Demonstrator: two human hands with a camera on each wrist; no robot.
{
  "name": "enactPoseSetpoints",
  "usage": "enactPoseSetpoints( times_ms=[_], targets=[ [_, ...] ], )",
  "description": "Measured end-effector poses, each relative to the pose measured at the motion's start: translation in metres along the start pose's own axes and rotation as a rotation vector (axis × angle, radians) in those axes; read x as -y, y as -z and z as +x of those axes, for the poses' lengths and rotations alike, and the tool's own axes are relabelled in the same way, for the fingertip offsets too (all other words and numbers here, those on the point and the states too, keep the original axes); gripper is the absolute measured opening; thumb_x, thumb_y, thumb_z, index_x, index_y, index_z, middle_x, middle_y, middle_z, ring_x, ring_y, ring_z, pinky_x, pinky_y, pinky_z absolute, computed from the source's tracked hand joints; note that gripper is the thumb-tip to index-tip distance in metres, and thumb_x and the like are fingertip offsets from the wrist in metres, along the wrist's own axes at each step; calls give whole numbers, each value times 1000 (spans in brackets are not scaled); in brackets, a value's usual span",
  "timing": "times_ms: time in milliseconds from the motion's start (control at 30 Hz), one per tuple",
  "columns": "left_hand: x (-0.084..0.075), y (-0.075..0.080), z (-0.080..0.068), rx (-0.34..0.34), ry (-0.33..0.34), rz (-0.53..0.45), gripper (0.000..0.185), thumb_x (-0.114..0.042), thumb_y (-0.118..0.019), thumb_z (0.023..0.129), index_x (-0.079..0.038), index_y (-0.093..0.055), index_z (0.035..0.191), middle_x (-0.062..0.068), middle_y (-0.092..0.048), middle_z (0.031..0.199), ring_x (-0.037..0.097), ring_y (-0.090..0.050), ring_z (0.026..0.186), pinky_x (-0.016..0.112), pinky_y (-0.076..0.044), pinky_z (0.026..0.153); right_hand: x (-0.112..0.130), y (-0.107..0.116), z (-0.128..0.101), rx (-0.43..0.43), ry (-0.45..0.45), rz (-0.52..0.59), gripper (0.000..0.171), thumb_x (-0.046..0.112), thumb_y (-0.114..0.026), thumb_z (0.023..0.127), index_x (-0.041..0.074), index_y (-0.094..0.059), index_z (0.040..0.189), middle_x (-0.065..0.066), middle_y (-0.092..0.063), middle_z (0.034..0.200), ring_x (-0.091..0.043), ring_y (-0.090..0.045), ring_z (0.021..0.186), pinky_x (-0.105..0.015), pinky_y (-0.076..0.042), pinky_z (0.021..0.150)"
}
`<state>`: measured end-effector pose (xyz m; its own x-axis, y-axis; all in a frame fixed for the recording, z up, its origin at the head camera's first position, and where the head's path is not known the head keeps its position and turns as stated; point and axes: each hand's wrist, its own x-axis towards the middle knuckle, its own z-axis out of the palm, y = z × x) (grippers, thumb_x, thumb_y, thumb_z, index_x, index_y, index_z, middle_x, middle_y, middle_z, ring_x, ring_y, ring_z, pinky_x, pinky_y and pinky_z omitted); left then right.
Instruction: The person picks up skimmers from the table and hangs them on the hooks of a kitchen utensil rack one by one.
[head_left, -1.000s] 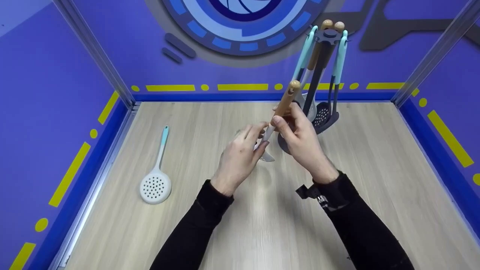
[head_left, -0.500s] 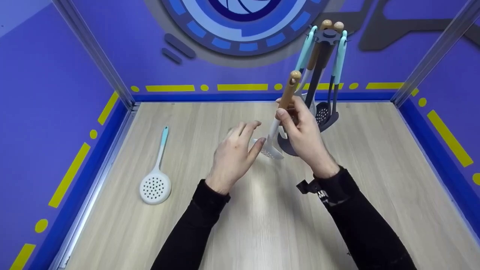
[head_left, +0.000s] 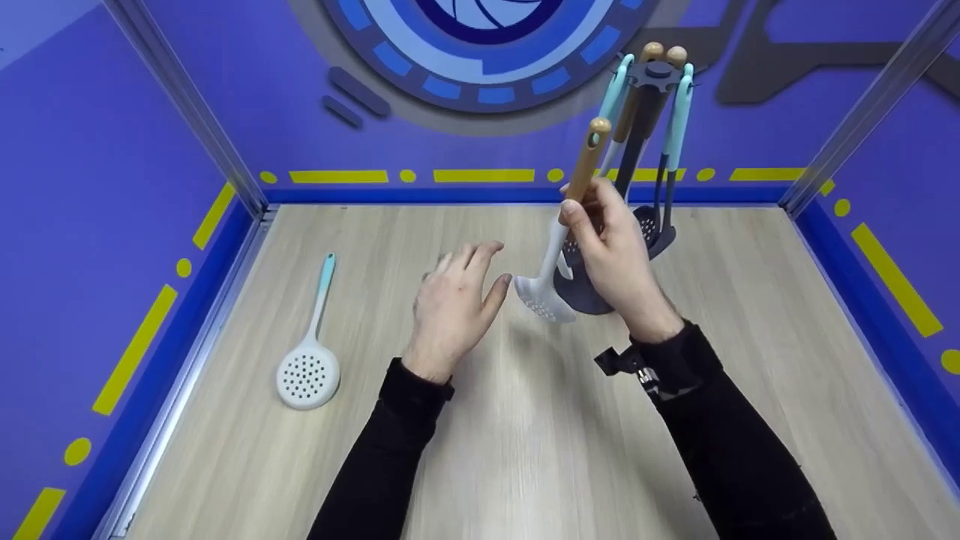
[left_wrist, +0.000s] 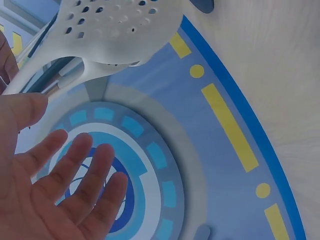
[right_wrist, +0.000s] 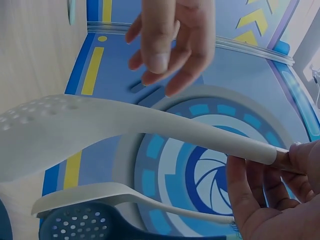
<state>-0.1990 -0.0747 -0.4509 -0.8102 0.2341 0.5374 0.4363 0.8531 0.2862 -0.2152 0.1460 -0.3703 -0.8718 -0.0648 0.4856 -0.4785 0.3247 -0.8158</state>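
Observation:
My right hand [head_left: 619, 251] grips a skimmer [head_left: 553, 255] low on its wooden handle. The skimmer stands nearly upright, its white perforated head [left_wrist: 117, 27] down and just above the table. In the right wrist view, thumb and fingers of the right hand [right_wrist: 280, 205] pinch it where the wood meets the white shaft. My left hand [head_left: 454, 307] hovers to the left of that head, fingers spread, holding nothing. In the left wrist view the left palm [left_wrist: 50, 195] shows bare. Behind the right hand, a utensil rack [head_left: 658, 73] carries several hanging tools, partly hidden.
On the left of the wooden table [head_left: 465, 450] lies a second skimmer [head_left: 307, 375], pale grey with a turquoise handle. A dark slotted utensil [right_wrist: 80, 222] hangs close behind the held skimmer. Blue printed panels [head_left: 225, 45] wall the table at the back and sides.
The left hand has let go of the skimmer's shaft and drawn away to the left. The right hand has raised the skimmer slightly and moved it toward the rack.

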Motion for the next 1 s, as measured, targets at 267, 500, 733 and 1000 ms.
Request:
enactPoseSetpoints(
  times_ms=[267, 500, 733, 1000],
  targets=[
    [10, -2, -2, 15, 32, 31, 46, -42, -64, 102, -22, -59, 143, 0, -69, 130, 26, -69, 109, 44, -59, 77, 1, 6, 11, -17, -44, -28, 36, 34, -54, 109, 7, -61, 131, -6, -64, 105, -18, -63, 90, -26, -53, 77],
    [16, -6, -2, 36, 70, 55, 47, -42, -64, 102, -23, -58, 145, 0, -68, 134, 28, -68, 112, 45, -58, 84, 1, 12, 20, -21, -88, -2, 40, 38, -54, 109, 7, -61, 132, -7, -64, 108, -20, -64, 92, -27, -56, 78],
    [20, -11, -6, 47, 105, 50, 46, -41, -65, 102, -23, -59, 144, -1, -67, 134, 28, -66, 117, 48, -55, 93, 5, 19, 28, -24, -143, 2, 42, 42, -53, 107, 12, -59, 137, -6, -61, 114, -20, -64, 96, -30, -58, 81],
    [27, -17, -7, 46, 130, 73, 46, -41, -66, 102, -23, -60, 143, 1, -68, 135, 29, -64, 121, 49, -52, 100, 9, 24, 36, -35, -177, 40, 43, 42, -55, 107, 11, -59, 137, -5, -60, 114, -21, -65, 100, -31, -63, 85]
  ],
)
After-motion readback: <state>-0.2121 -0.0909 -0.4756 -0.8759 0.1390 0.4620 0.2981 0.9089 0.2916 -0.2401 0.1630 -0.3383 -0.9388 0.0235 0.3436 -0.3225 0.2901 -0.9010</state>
